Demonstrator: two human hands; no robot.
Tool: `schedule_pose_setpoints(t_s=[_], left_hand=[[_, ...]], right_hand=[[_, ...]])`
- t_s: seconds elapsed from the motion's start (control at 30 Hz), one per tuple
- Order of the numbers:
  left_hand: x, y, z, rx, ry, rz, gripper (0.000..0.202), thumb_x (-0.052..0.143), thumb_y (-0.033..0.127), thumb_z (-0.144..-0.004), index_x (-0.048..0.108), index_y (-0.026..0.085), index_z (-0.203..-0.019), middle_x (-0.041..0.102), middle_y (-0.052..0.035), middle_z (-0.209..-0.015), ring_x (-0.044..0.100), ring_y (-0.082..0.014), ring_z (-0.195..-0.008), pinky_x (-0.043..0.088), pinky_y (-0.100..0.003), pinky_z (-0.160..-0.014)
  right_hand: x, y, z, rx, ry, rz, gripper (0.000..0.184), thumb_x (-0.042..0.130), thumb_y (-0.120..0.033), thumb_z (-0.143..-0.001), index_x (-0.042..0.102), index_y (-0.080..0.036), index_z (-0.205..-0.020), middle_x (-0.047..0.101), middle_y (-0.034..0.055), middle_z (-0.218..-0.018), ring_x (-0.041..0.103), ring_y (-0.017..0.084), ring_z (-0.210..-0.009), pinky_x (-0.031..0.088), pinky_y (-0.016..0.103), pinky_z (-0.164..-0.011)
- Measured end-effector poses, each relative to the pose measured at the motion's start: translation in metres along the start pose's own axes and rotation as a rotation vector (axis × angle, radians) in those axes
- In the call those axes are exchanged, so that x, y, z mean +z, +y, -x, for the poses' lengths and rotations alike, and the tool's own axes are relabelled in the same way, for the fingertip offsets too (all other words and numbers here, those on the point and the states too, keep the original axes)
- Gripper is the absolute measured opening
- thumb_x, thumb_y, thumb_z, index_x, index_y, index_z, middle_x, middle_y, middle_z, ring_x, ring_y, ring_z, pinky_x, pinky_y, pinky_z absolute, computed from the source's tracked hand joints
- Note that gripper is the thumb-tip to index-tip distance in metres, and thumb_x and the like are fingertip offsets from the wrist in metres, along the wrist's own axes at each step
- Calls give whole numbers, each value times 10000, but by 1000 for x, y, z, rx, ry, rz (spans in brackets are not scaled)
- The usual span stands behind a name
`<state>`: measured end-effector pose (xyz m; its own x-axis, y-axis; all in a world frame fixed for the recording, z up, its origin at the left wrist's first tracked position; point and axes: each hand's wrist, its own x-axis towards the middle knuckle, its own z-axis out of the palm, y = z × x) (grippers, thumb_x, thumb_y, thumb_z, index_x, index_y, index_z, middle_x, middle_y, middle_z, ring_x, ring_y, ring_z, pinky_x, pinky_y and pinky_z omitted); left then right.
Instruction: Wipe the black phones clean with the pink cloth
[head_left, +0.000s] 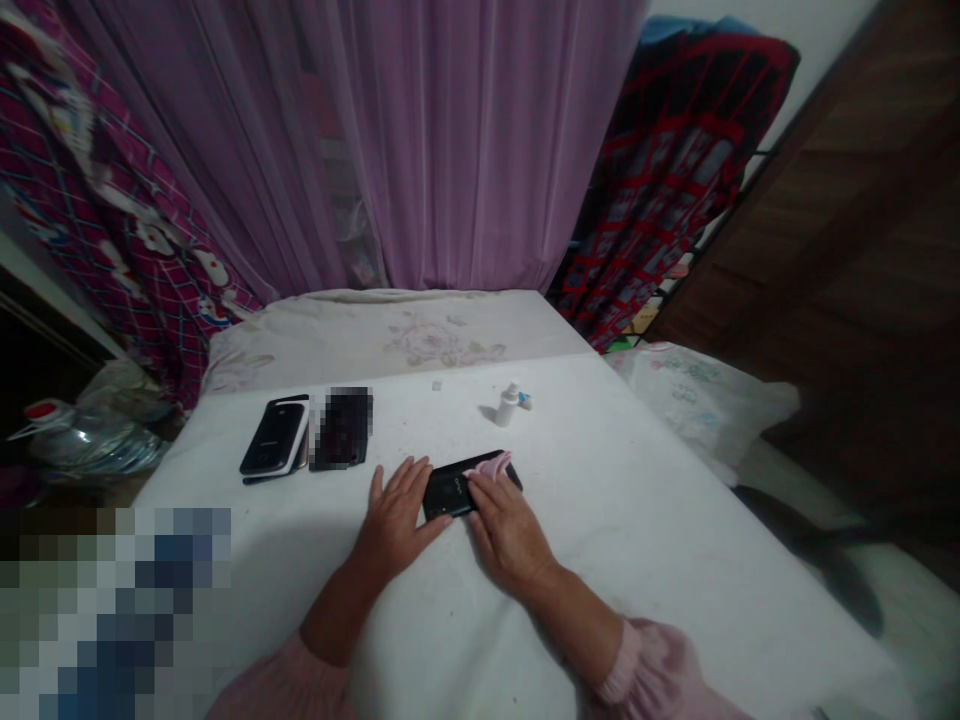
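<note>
A black smartphone [450,488] lies back side up on the white-covered table, with a pale logo on it. My left hand [391,518] steadies its left end, the fingers at the far corner and the thumb along the near edge. Under the fingers of my right hand [514,535] is a folded pink cloth [491,466], pressed against the right part of the phone's back. A white spray bottle [507,405] stands upright just beyond the phone, beside a small blue-and-white item [525,400].
At the left of the table [637,520] lie stacked phones [275,438] and a blurred-out dark device [341,428]. A tiny pale square [436,385] sits farther back. Purple curtains [480,140] hang behind. A water jug [82,440] stands left, a plastic bag [697,400] right.
</note>
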<state>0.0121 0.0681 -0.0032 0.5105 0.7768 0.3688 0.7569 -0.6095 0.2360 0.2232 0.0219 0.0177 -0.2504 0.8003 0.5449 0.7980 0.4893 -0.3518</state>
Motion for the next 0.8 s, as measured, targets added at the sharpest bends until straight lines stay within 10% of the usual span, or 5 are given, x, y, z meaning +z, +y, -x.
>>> schedule_pose_setpoints(t_s=[0.47, 0.8], left_hand=[[0, -20, 4, 20, -53, 39, 677, 592, 533, -844, 475, 153, -1391, 489, -193, -1456, 410, -344, -1384, 297, -552, -1141], [0, -21, 0, -44, -38, 98, 694, 716, 474, -735, 515, 165, -1322, 514, -195, -1431, 430, -357, -1368, 322, -571, -1131]], right_hand=[[-10, 38, -27, 90, -95, 55, 283, 504, -216, -958, 703, -250, -1156, 712, 81, -996, 631, 219, -894, 514, 356, -816], [38, -14, -60, -15, -182, -59, 273, 541, -164, -904, 707, -191, -1119, 685, 104, -1011, 577, 244, -935, 480, 408, -876]])
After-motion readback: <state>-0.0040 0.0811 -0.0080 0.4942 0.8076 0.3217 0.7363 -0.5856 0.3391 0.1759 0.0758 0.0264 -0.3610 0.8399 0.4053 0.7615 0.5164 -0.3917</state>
